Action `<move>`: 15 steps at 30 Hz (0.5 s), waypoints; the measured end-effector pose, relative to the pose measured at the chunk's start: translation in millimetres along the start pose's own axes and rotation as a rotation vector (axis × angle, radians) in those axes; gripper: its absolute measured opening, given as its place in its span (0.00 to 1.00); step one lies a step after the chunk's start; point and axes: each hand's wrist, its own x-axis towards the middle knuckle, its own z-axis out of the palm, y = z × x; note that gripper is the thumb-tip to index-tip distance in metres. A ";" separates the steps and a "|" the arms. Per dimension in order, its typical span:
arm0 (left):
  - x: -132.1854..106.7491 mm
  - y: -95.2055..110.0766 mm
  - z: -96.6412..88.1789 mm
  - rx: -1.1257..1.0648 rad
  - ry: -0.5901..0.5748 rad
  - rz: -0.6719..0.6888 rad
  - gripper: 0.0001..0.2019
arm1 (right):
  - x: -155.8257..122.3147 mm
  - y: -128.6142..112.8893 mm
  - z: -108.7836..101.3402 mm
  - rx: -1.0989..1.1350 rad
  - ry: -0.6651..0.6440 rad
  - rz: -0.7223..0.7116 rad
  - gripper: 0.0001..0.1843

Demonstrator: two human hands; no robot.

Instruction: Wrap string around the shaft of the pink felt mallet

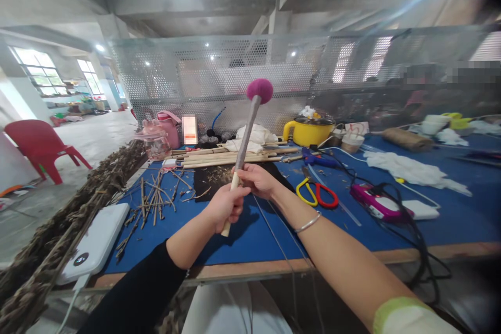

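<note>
A pale wooden stick [246, 133] with a round magenta head [260, 91], like a soft-headed mallet, tilts upright over the table. Grey wrapping covers its upper length, while the lower end is bare wood. My left hand [227, 206] is closed round the bare part near the bottom. Just above it, my right hand [256, 178] pinches the stick where the grey wrapping meets the bare wood. Thin grey strands [279, 237] run from near my hands down over the table edge. Beneath lies a black cloth [213, 175] with wood scraps.
Yellow-and-red scissors [317, 193], a blue glue gun [321, 158] and a magenta device [378, 202] with black cables lie to the right. Loose twigs [154, 198] and a white power bank [96, 240] are left. Wooden rods [219, 157] and a yellow pot [311, 131] stand behind.
</note>
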 end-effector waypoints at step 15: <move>3.6 -4.5 -1.9 0.033 0.122 0.090 0.17 | 5.2 5.2 -1.4 -0.014 0.018 0.020 0.16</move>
